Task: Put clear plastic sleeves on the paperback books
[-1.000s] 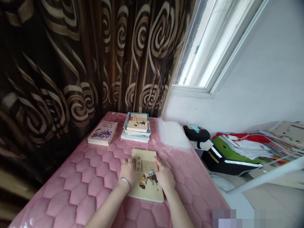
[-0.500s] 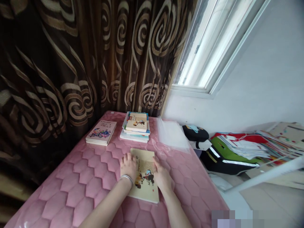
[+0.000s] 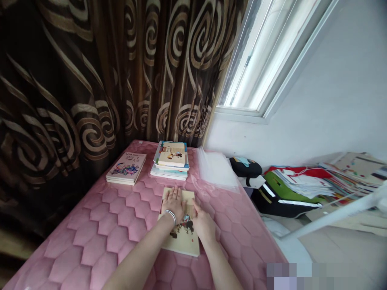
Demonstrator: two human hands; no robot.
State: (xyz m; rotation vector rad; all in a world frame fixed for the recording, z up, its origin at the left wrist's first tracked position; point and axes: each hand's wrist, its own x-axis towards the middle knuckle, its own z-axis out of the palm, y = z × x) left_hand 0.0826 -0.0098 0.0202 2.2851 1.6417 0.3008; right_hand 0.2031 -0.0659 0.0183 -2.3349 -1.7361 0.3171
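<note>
Since a moment ago, the L hand (image 3: 174, 205) has slid right, from the book's left edge onto its cover; the R hand (image 3: 205, 224) has stayed by the right edge. The book (image 3: 184, 245) itself has barely shifted, if at all.

It lies flat on the bed (image 3: 96, 225), between the forearms, long axis running near-far, w/ the near end angled slightly right. Both hands reach it from the near side, fingers toward the far end, so the axis runs roughly the same way as they point. L hand is the closer of the two to the book's midline: palm down, fingers out straight & fairly close together, pressed over the far-left part of the cover, hiding some of the print. R hand is at the right edge, thumb near the cover's rim; can't tell if its fingers go under or just rest alongside, so can't say how tight its grip is, if any.

Beyond the far end, a touch left & w/ a gap, sits the mixed stack (image 3: 171, 162), its top cover looking much like this one. Farther left is the low pair of books (image 3: 126, 169); far right, the clear sheets (image 3: 216, 169). Neither hand touches any of those.
</note>
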